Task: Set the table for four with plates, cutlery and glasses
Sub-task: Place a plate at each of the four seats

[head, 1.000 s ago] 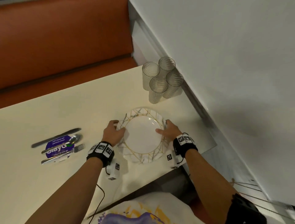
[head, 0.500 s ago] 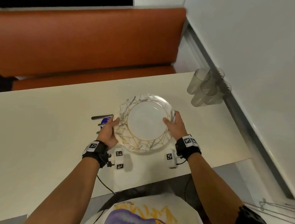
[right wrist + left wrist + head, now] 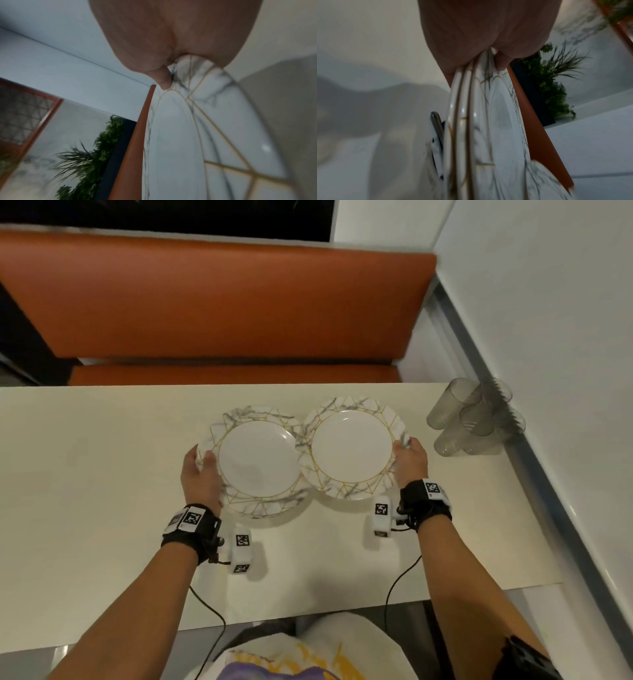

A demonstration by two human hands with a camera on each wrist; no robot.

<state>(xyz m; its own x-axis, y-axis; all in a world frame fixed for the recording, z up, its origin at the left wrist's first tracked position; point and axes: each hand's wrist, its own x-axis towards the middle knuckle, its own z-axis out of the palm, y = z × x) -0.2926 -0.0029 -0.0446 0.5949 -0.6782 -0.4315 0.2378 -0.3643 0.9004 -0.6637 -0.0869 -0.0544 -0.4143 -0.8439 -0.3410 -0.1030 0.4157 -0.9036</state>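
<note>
Overhead, cream table [image 3: 102, 474] before orange bench [image 3: 219, 302]; each hand's grip clamped on plates.

Glossy glazed ceramic on the left stack of plates [image 3: 257, 460]: white wells catching the light, rims printed with grey marble veining and thin gold lines. Same shiny finish on the single plate [image 3: 352, 445] beside it. The worktop [image 3: 102, 474] reads as a smooth, matt cream laminate. Four tumblers [image 3: 474, 419] look like clear, smoky-grey ribbed plastic or glass; I cannot tell which. Polished metal glints on the cutlery handle [image 3: 436, 122] under the stack. The bench [image 3: 219, 302] is smooth orange leather-like upholstery. Black fabric wrist straps [image 3: 193, 530], white plastic camera housings [image 3: 241, 549].
</note>
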